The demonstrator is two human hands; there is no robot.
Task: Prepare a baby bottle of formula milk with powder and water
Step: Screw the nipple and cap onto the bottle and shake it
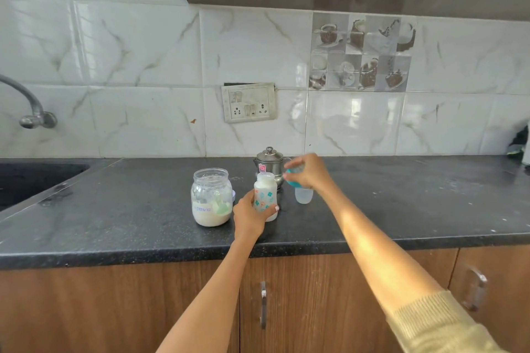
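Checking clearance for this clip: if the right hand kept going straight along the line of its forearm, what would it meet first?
Most likely the steel kettle, which stands just beyond the right hand and the blue teat collar it grips. Depth is unclear from this one view; it might pass beside the kettle toward the tiled wall.

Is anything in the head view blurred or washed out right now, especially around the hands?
Head view: the right hand and the teal ring it grips are motion-blurred; the left hand holding the baby bottle is sharp. Window glare whitens the wall tiles, and sunlight brightens the right forearm. Wide-angle bending curves the countertop edge.
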